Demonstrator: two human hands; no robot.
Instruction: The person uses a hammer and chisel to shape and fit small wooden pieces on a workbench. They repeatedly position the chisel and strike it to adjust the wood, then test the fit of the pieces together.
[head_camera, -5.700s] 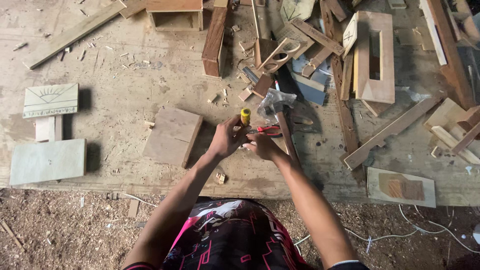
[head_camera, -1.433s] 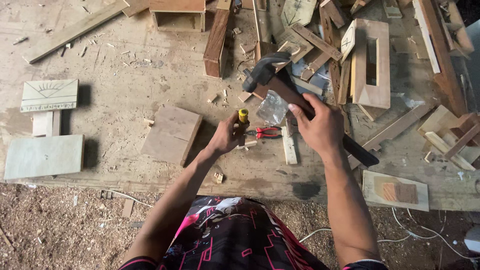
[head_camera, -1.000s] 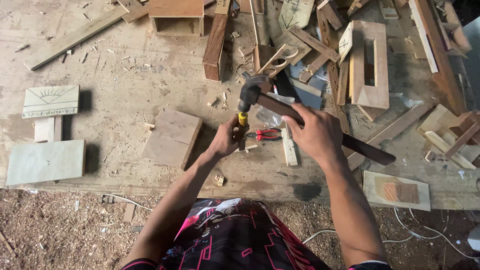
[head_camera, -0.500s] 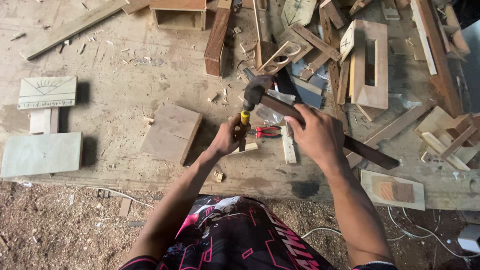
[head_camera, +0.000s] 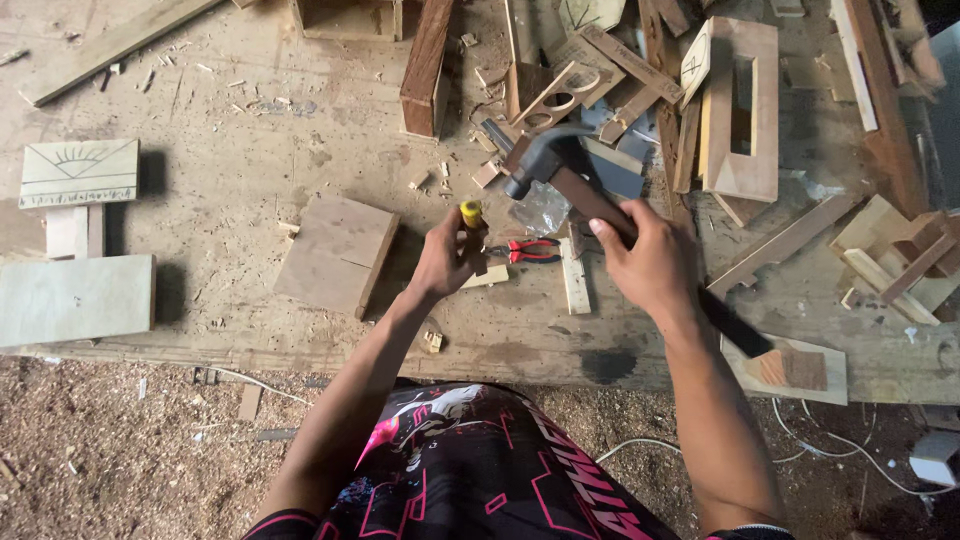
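Chisel (head_camera: 472, 222) blade — hidden behind left hand (head_camera: 447, 258)

worn wooden workbench (head_camera: 230, 130) littered with wood offcuts (head_camera: 337, 254), red-handled pliers (head_camera: 527, 250), chips.

1. Hammer (head_camera: 548, 160): dark grey head, reddish-brown handle with a black end.
2. Chisel (head_camera: 472, 222): yellow cap.
3. Pliers (head_camera: 530, 250): red and black grips.
4. Workbench (head_camera: 230, 130): pale, dusty brown.
5. Panel (head_camera: 80, 172): off-white, with a drawn sunburst line pattern.
6. Shirt (head_camera: 470, 470): black, pink and white print.
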